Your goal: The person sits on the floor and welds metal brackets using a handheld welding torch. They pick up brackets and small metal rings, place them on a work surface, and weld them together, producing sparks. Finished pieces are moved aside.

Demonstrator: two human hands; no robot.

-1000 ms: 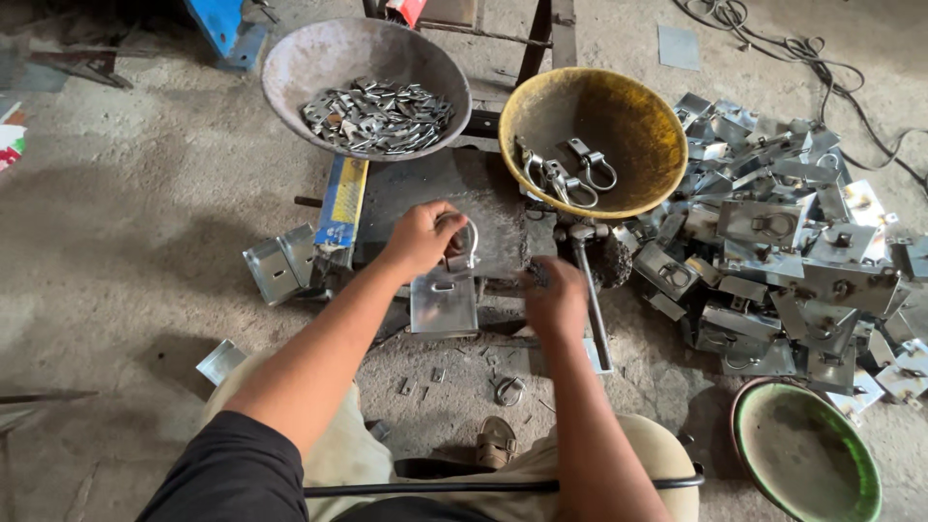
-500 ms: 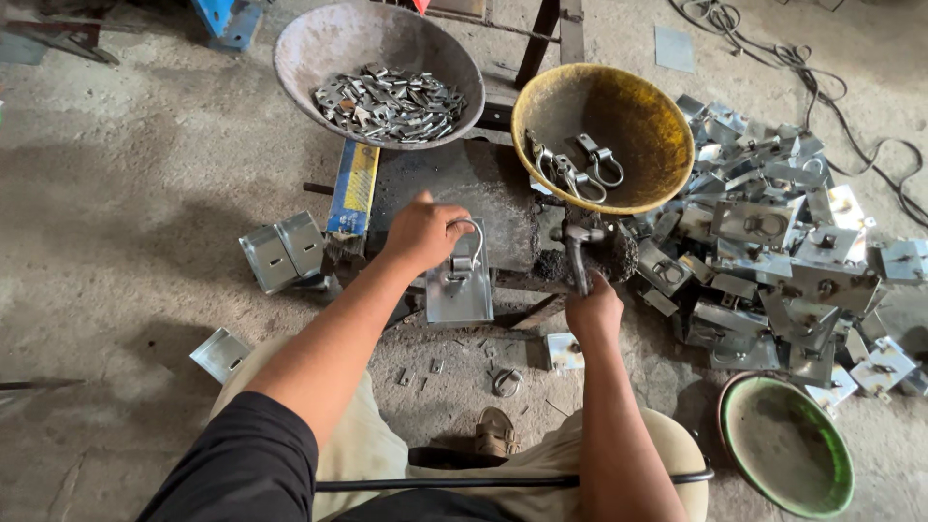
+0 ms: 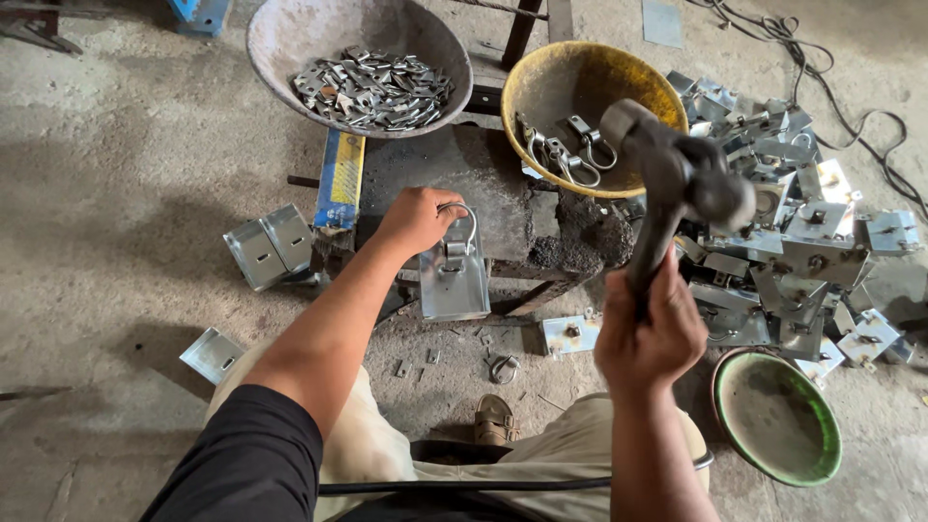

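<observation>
Right hand clamped round the handle of a dark steel hammer, raised up and right of the dark iron anvil block, head blurred. Left hand nearer, closed on the curved shackle of a flat silver metal padlock body, held upright against the block's near edge, long axis vertical. Beyond the block, a yellow bowl and grey pan of small plates.

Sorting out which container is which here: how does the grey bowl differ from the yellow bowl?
The grey bowl is dull grey and holds a heap of small flat metal plates; the yellow bowl is yellow inside and holds only a few curved shackles. The grey bowl sits left of the yellow bowl. Both are round, worn and sit beyond the dark work block.
</observation>
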